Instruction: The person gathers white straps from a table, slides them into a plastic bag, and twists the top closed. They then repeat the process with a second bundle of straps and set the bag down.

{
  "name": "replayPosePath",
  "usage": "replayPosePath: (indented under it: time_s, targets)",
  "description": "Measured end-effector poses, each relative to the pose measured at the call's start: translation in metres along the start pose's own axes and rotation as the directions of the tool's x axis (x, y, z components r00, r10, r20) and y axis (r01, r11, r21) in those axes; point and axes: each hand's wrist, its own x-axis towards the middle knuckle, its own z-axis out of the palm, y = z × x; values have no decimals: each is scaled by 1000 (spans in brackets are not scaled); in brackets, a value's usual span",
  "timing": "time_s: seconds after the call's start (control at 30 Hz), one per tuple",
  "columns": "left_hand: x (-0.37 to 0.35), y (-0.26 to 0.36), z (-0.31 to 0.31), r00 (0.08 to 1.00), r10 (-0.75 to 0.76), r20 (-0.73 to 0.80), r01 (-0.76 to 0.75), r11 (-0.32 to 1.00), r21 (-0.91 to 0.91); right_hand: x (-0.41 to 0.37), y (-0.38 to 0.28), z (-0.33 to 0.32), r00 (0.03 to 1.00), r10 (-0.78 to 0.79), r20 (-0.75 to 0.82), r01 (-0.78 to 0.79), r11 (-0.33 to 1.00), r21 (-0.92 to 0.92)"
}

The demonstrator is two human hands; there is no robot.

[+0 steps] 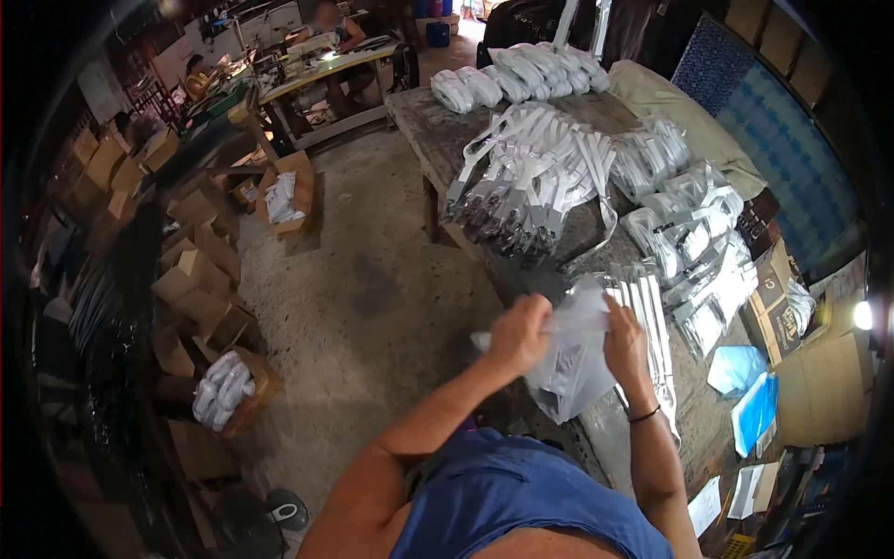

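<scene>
A clear plastic bag (570,368) hangs between my two hands over the near edge of the table (601,433). My left hand (521,334) is closed on the bag's upper left side, somewhat blurred. Closed on its upper right side is my right hand (624,337), with a dark band at the wrist. White straps (656,326) lie lengthwise on the table just right of the bag. Beyond the hands is a large heap of white straps with dark ends (549,177).
Packed white bundles (531,73) line the table's far end, with more bundles (689,233) along its right side. Cardboard boxes (196,279) stand at left on the floor. A blue packet (752,412) lies at right. People sit at sewing machines (321,47) in the back.
</scene>
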Motion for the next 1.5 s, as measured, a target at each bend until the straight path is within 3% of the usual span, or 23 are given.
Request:
replayPosePath:
  time_s: [0.1,0.3,0.37,0.43,0.47,0.5,0.57,0.63,0.67,0.7,0.73,0.8,0.83,0.87,0.9,0.93,0.97,1.03,1.13,1.23,1.33,1.37,1.5]
  targets:
    - [29,-29,-37,975,119,-190,-43,930,364,20,-3,-25,986,-30,-164,20,998,-58]
    - [78,65,-113,860,286,-424,-230,957,178,61,-29,-116,896,-33,-443,-65,977,-203]
    - [61,98,-127,656,586,-475,-588,792,165,42,-38,-130,803,246,-543,-162,967,198]
    - [28,68,-95,587,708,-393,-775,631,-23,12,-16,-93,741,593,-315,-321,725,609]
    - [18,37,-69,784,578,-226,-597,802,-15,-1,11,-58,867,481,-132,-408,836,368]
    - [5,-1,-41,921,387,-53,-385,922,32,-17,42,-19,943,271,192,-268,962,-42]
    - [-21,-69,-11,970,-244,7,240,951,-196,-37,61,6,906,163,391,-126,985,-119]
    - [5,-28,-37,955,-295,-27,266,893,-363,6,13,-47,749,572,334,-513,820,-255]
    - [19,27,-66,967,-222,-124,139,870,-473,-12,45,-52,985,125,-116,-136,986,-97]
    - [41,65,-87,958,-116,-261,-50,831,-554,-8,20,-85,928,177,-329,-137,981,141]
    - [37,78,-112,968,215,-130,-234,959,-157,-5,28,-95,690,699,-186,-406,587,700]
    - [19,50,-75,870,444,-216,-483,857,-182,-12,41,-91,327,911,251,-384,-114,916]
    - [11,35,-57,798,547,-253,-595,783,-182,-21,49,-60,664,739,117,-590,421,689]
    - [-10,-12,-26,965,246,88,-248,969,17,-42,57,-26,874,452,178,-484,834,263]
    - [-28,-41,-8,974,-223,-29,204,928,-313,-71,58,-5,891,204,406,-140,974,-180]
    - [-42,-51,-5,916,-396,61,389,845,-367,-87,51,3,979,104,175,-127,984,125]
    - [-47,-50,6,946,-323,23,298,841,-451,-77,22,-16,961,240,140,-270,926,263]
    - [-40,-3,1,902,-299,310,428,713,-556,-65,-8,-36,996,61,72,-88,870,486]
    - [-37,19,39,882,-5,471,298,780,-550,-67,-17,-31,925,112,362,-289,827,483]
    - [-46,37,66,812,182,554,178,826,-534,-97,20,-30,894,104,436,-228,943,241]
    - [-54,40,69,814,238,530,108,834,-541,-139,103,-57,943,228,242,-190,967,-170]
    - [-59,32,73,816,175,551,174,834,-524,-149,130,-86,934,348,80,-333,930,-153]
    - [-91,-8,102,762,-123,636,488,755,-439,-185,215,-211,788,171,-592,-413,859,-302]
